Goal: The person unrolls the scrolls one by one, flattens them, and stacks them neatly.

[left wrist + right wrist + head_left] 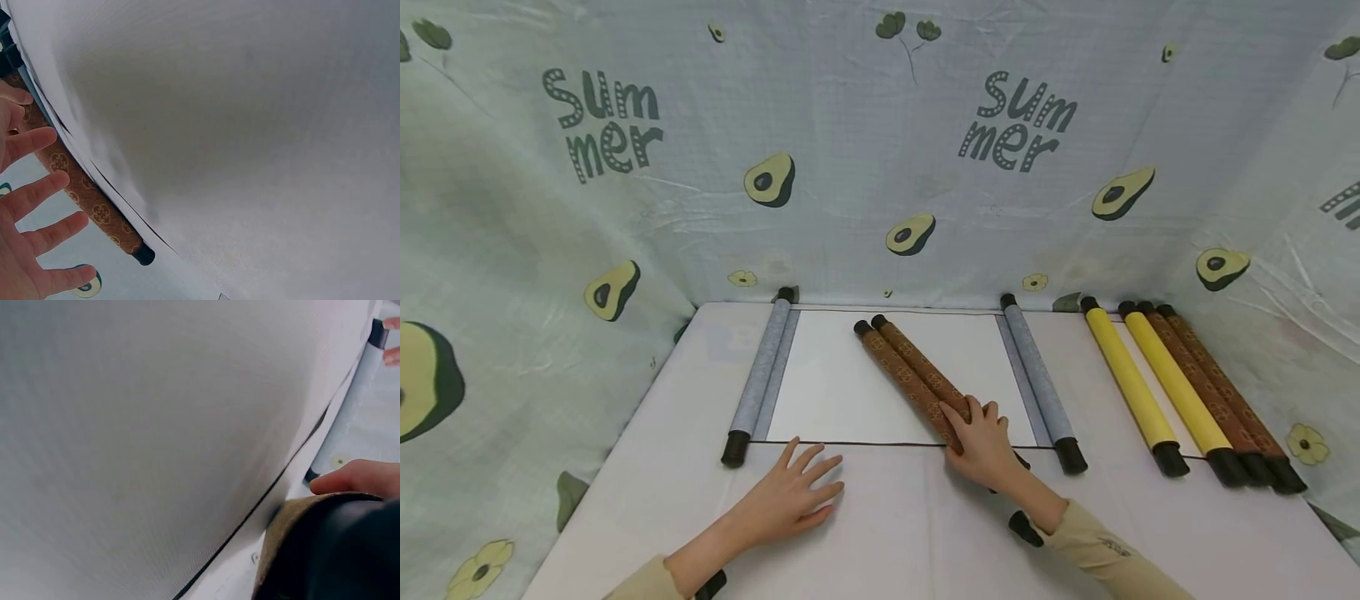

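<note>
I have the right hand (988, 442) clamped on the brown rolls (922, 362) near one end, so they could twist and slip. The left hand (788, 500) has fingers spread.

Left hand (796, 497): back uppermost; fingers (50, 236) extended, fanned apart, pointing forward and to the right.
Left forearm (703, 554): slanting in from lower left; partly bare, left sleeve (643, 583) beige.
Right hand (985, 446): back uppermost; fingers bent in a grip; farther forward than the left.
Right forearm (1036, 497): slanting in from lower right; partly bare, right sleeve (1112, 550) beige.
</note>
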A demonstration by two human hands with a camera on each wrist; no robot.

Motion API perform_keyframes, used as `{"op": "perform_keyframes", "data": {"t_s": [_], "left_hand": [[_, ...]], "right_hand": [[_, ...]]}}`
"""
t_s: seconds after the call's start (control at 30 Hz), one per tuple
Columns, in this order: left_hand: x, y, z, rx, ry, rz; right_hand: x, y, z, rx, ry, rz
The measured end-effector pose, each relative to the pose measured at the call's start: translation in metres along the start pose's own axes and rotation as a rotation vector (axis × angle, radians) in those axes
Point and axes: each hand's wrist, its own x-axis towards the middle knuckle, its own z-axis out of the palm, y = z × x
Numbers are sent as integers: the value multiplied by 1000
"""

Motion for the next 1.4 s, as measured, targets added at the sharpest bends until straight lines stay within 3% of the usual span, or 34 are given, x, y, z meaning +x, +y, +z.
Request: {"op": "perform_keyframes", "data": {"t_s": [0.37, 0.47, 0.7, 0.83, 0.97, 1.23, 1.4], "left_hand": [[3, 1, 1, -4, -18, 3], [4, 2, 1, -7, -14, 4], [13, 9, -1, -67, -65, -33], [26, 17, -3, -140, -107, -60], [38, 22, -6, -181, -146, -54], [54, 29, -6, -159, -186, 8], [61, 33, -3, -239, -212, -29]], "right_hand": [[-2, 0, 4, -72, -154, -25], [-2, 6, 9, -30, -174, -50], [5, 7, -11, 149, -436, 24], [8, 9, -17, 183, -502, 46], [12, 9, -19, 196, -539, 70], [19, 11, -23, 218, -549, 98], [23, 17, -24, 274, -551, 95]]}}
